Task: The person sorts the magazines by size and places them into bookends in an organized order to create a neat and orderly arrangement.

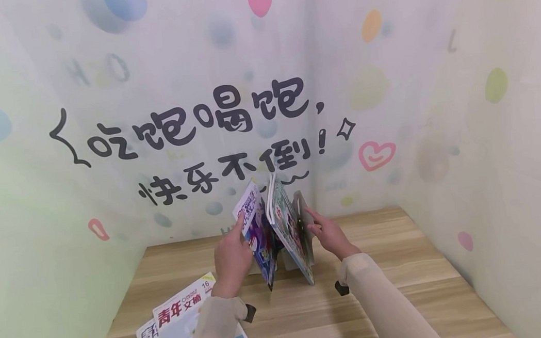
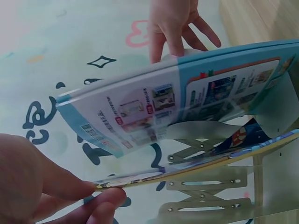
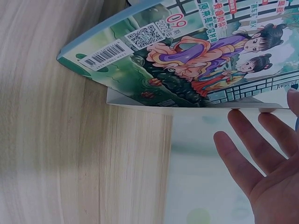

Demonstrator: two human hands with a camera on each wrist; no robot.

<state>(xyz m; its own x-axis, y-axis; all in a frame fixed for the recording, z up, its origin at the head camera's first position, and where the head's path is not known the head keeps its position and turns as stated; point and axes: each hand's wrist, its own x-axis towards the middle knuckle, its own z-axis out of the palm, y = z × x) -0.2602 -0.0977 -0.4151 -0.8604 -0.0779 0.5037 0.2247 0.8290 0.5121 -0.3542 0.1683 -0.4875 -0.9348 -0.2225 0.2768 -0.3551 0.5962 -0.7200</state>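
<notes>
Left hand (image 1: 231, 260) pinches the edge of the purple magazine (image 1: 261, 236) between thumb and fingers; right hand (image 1: 331, 236), fingers loosely extended, touches an end plate of the grey stand (image 2: 276, 198); purple magazine and green-covered magazine (image 1: 287, 227) are on edge, tilted, between its plates; loading looks partly done; flat magazines (image 1: 180, 329) on the table (image 1: 298, 314) probably left to add.

Two overlapping magazines (image 1: 175, 330) are laid near the left edge of the wood-grain table (image 1: 417, 253); a metal bookend rack (image 1: 309, 241) is stood near its far edge.
</notes>
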